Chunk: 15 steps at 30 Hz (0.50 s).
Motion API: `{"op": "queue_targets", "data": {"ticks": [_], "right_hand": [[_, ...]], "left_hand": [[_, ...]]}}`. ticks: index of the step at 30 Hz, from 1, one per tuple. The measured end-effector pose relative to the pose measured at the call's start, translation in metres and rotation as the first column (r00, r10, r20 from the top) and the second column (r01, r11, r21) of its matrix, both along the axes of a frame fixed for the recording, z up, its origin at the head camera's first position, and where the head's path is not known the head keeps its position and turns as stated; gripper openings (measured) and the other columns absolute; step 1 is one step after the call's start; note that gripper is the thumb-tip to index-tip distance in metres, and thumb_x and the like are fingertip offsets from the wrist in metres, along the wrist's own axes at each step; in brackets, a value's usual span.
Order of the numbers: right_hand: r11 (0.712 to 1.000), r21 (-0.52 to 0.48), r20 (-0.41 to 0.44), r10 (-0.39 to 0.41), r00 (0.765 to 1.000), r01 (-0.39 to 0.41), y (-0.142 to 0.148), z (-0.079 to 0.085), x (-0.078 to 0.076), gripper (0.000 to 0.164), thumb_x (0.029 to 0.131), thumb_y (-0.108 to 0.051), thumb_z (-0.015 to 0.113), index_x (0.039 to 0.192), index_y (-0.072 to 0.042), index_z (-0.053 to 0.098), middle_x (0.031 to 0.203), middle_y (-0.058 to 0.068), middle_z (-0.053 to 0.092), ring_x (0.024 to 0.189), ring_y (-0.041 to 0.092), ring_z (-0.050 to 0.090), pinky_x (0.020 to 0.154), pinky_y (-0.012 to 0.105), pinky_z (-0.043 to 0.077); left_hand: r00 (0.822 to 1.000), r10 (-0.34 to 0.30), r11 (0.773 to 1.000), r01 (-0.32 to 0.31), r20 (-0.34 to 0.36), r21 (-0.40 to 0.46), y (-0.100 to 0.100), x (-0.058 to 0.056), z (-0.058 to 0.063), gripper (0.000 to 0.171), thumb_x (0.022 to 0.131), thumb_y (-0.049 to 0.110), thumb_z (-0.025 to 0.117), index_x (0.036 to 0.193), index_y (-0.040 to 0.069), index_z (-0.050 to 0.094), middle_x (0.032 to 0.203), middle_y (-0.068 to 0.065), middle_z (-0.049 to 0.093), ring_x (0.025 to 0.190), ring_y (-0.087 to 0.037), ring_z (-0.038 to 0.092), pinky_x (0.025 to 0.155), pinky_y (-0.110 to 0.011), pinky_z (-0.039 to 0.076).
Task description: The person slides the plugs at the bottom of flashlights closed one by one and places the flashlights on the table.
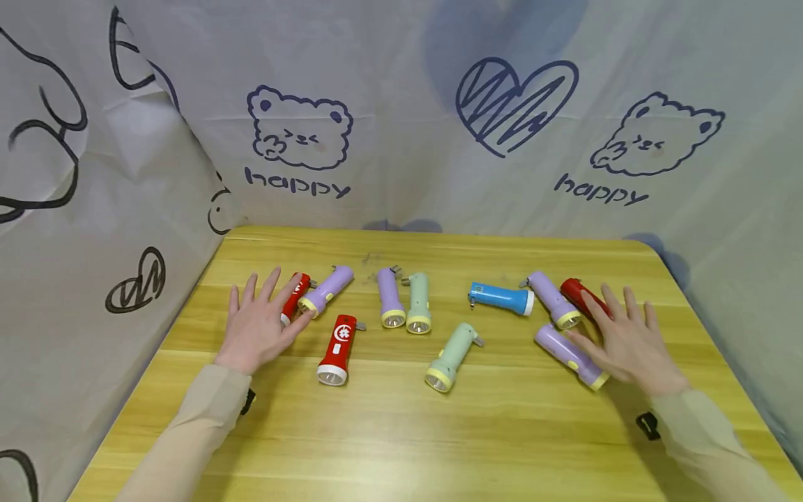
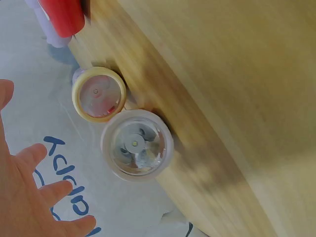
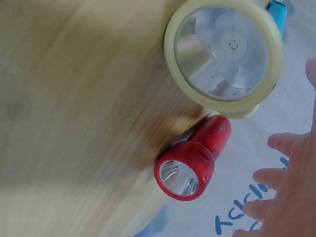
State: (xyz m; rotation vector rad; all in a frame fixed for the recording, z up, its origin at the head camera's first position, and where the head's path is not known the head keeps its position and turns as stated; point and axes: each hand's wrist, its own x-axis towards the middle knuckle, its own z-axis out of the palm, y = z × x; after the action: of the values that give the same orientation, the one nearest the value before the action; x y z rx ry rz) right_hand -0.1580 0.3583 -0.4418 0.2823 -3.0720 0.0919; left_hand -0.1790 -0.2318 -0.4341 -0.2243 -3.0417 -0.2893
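Note:
In the head view, my left hand [image 1: 251, 338] is spread with nothing in its grasp. It partly covers a red flashlight [image 1: 296, 294] whose white rim faces me, and a purple flashlight [image 1: 332, 284] lies just beyond. My right hand [image 1: 636, 348], fingers also spread, overlaps another red flashlight [image 1: 572, 293]. Its thumb lies over a purple flashlight [image 1: 558, 347] with a yellow rim. A second purple flashlight [image 1: 547, 291] lies close by. The right wrist view shows the red flashlight [image 3: 213, 138] lens-forward, apart from the fingertips.
Between the hands lie a red-and-white flashlight [image 1: 341, 341], a purple one [image 1: 389, 289], two green ones, one upper [image 1: 418, 293] and one lower [image 1: 456, 352], and a blue one [image 1: 498, 297]. The wooden table [image 1: 401, 446] meets a printed cloth [image 1: 401, 139] at its back edge.

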Motion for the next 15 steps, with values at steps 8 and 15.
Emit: {"op": "queue_targets", "data": {"ticks": [8, 15], "right_hand": [[0.999, 0.026, 0.013, 0.021, 1.000, -0.022, -0.010, 0.006, -0.004, 0.087, 0.095, -0.069, 0.047, 0.157, -0.009, 0.033, 0.162, 0.029, 0.025, 0.145, 0.061, 0.019, 0.113, 0.079, 0.014], [0.988, -0.107, -0.052, 0.103, 0.993, -0.108, -0.041, 0.013, -0.008, 0.076, 0.097, -0.054, 0.057, 0.151, -0.002, 0.042, 0.154, 0.031, 0.038, 0.141, 0.055, 0.034, 0.112, 0.072, 0.029]], "left_hand": [[1.000, -0.027, 0.999, 0.027, -0.001, -0.034, 0.010, -0.006, 0.005, 0.077, 0.097, 0.066, 0.047, 0.159, 0.023, 0.032, 0.166, -0.019, 0.025, 0.149, -0.055, 0.020, 0.118, -0.076, 0.010], [0.994, -0.076, 0.997, 0.074, -0.076, -0.036, 0.027, -0.017, 0.009, 0.062, 0.098, 0.047, 0.056, 0.145, 0.008, 0.051, 0.143, -0.022, 0.054, 0.128, -0.048, 0.050, 0.103, -0.065, 0.043]]}}
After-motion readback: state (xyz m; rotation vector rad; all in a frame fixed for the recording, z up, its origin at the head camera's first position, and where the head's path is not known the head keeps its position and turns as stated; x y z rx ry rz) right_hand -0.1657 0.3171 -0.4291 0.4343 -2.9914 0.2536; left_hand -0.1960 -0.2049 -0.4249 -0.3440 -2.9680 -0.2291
